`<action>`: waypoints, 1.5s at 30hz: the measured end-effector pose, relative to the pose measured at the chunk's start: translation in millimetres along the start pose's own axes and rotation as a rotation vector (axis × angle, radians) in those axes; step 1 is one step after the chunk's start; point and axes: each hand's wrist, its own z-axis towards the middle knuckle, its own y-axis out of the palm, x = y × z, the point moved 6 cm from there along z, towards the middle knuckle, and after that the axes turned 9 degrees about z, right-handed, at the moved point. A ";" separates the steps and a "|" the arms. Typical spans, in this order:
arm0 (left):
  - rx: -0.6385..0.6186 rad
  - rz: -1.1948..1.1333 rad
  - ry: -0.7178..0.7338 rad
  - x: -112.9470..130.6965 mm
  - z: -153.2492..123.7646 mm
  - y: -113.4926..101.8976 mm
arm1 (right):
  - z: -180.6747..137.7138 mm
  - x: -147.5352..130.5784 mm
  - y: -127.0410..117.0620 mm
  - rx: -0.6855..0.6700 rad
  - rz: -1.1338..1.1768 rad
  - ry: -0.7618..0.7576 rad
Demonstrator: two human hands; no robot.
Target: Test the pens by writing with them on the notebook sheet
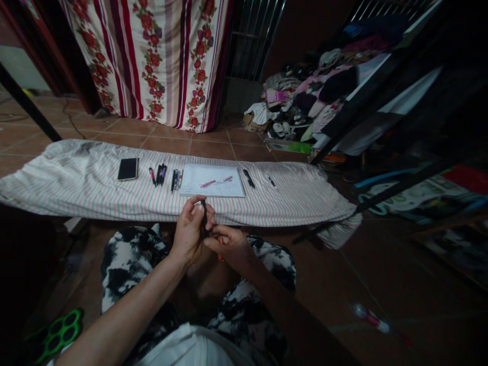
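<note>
My left hand (189,229) grips a slim black pen part (204,211), held upright between thumb and fingers above my lap. Just below and to the right, my right hand (229,246) pinches at its lower end; the fingertips hide what they hold there. A small orange-red bit (221,249) shows by the right hand's fingers, too small to name. Beyond both hands lies a white spiral notebook (190,178) with pink pen parts (209,183) on its page. Several pens (176,180) lie beside its left edge, and black pen pieces (248,178) beside its right.
A striped cloth (95,198) covers the low bench, with a dark phone (128,169) on the left and more pens (161,174) near it. Small pen parts (271,181) lie farther right. Heaped clothes (305,96) and dark slanting bars (404,183) stand right.
</note>
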 end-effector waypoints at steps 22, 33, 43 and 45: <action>-0.068 0.210 -0.166 0.6 -5.4 5.7 | -13.3 -8.2 14.9 -0.012 0.077 -0.035; -0.125 0.063 -0.270 -2.4 -8.5 -0.1 | -18.2 -5.9 26.7 -0.183 0.487 0.027; -0.018 0.049 -0.231 -4.7 -8.6 -0.5 | -15.1 -8.6 16.1 -0.005 0.146 0.006; -0.039 0.039 -0.229 -5.6 -11.2 1.9 | -15.1 -8.8 16.7 -0.009 0.137 -0.002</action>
